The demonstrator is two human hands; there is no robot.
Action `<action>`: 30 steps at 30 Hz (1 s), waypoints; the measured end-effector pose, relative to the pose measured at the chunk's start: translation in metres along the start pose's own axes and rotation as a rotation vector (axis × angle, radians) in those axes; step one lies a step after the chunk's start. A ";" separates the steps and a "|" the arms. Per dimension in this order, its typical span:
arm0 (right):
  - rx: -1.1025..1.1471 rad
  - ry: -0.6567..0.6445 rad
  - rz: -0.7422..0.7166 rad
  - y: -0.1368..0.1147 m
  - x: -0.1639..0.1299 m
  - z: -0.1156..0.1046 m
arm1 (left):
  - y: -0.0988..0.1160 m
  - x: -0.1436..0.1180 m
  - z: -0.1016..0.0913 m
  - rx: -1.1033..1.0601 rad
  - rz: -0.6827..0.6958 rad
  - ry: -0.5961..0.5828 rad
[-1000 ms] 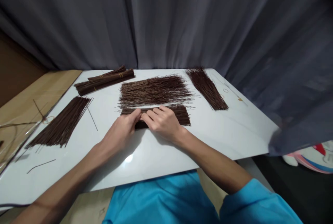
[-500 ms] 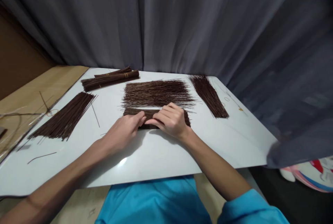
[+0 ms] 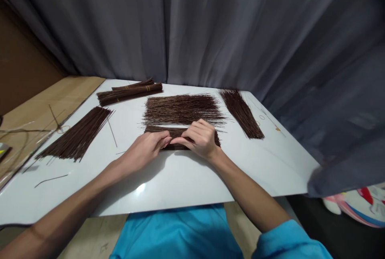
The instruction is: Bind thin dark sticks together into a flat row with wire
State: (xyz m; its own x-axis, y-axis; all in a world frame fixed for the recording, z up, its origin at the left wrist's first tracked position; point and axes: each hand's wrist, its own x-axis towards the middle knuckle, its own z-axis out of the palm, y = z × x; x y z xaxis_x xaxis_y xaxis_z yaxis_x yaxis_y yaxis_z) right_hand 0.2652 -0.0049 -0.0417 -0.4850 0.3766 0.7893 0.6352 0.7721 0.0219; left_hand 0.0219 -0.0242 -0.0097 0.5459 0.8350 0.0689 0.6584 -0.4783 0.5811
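In the head view a near bundle of thin brown sticks (image 3: 217, 140) lies crosswise on the table, partly covered by my hands. My left hand (image 3: 149, 147) is closed at its left part, thumb and fingers pinched together at the sticks. Facing it, my right hand (image 3: 199, 138) has its fingers curled over the sticks, the thumb stretched toward the left fingertips. What lies between the fingertips is too small to make out clearly. Just beyond, a wider loose layer of brown sticks (image 3: 182, 109) is spread out, its ends uneven.
Brown sticks lie fanned at the left (image 3: 75, 136) and in a pile at the right (image 3: 242, 113). Banded bundles (image 3: 129, 93) rest at the back left. Single sticks (image 3: 51, 180) and a rubber band (image 3: 63, 129) are scattered on the white table (image 3: 186, 186). A grey curtain (image 3: 195, 30) hangs behind.
The view has shifted slightly. Both hands stay over the near bundle, and my left fingertips have moved a little closer to the right thumb, nearly meeting it.
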 end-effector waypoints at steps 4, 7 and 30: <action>0.000 -0.037 0.036 0.000 -0.001 0.000 | -0.002 0.001 0.002 -0.027 0.015 0.014; -0.005 -0.061 0.062 0.001 -0.002 -0.001 | -0.005 0.002 0.005 -0.087 0.026 0.048; 0.050 0.052 0.166 0.002 0.001 -0.005 | -0.017 0.005 0.011 0.023 0.202 0.280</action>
State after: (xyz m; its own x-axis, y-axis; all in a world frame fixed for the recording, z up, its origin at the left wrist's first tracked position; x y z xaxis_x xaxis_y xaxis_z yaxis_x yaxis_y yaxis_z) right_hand 0.2685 -0.0057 -0.0378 -0.3435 0.4750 0.8102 0.6726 0.7265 -0.1407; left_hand 0.0190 -0.0150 -0.0279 0.5051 0.7632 0.4029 0.5644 -0.6453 0.5148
